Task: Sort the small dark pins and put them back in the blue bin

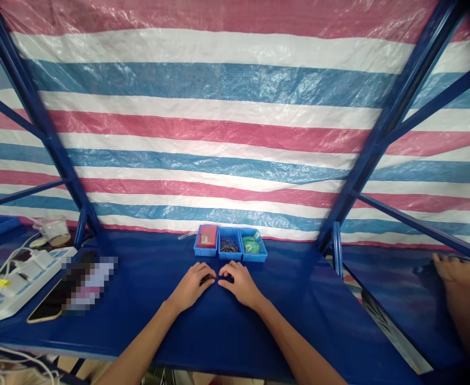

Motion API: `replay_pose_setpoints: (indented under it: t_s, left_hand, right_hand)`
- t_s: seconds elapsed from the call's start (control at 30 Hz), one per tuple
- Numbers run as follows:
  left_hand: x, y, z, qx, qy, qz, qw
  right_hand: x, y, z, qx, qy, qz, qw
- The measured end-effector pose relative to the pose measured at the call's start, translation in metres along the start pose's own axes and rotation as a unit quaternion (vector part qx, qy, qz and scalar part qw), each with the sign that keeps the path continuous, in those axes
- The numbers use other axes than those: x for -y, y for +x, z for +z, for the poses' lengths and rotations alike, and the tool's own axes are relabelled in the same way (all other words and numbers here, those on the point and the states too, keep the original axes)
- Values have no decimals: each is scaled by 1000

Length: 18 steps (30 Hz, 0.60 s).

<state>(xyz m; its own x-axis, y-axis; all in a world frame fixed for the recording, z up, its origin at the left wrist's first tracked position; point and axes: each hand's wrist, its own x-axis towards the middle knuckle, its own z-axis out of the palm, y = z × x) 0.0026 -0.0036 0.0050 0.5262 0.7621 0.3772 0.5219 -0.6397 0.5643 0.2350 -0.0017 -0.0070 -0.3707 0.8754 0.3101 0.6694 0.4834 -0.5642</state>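
My left hand [194, 285] rests low over the blue tabletop with its fingers curled. Something small and dark shows under those fingers, too small to name. Close beside it, my right hand [239, 284] is also curled, its thumb and fingers drawn in toward the left fingertips. Whatever lies between the two sets of fingertips is too tiny to make out. Just beyond the hands stand three blue bins side by side: the left bin [206, 252] with red packets [208, 236], the middle bin [230, 255] with dark metal screws [229, 246], and the right bin [255, 258] with green pieces [252, 245].
A white power strip [6, 305] with cables and a phone [46, 305] lie at the left. Blue frame posts [46, 133] rise on both sides before a striped tarp [218, 123]. Another person's hand [457, 272] rests on the neighbouring table at the right.
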Motion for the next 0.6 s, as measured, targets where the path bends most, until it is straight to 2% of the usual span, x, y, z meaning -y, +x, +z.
replay_pose_setpoints:
  t_s: [0.1,0.33,0.6]
  left_hand:
    - [-2,0,0,7,-17,3,1000]
    - [0,-3,2,2,-24,-18,1000]
    - [-1,-2,3,-5,-20,-9,1000]
  right_hand:
    - [5,-1,-1,20,-21,6,1000]
    - [7,-2,-1,18,-23,1,1000]
    - [7,-2,1,34,-19,-16,999]
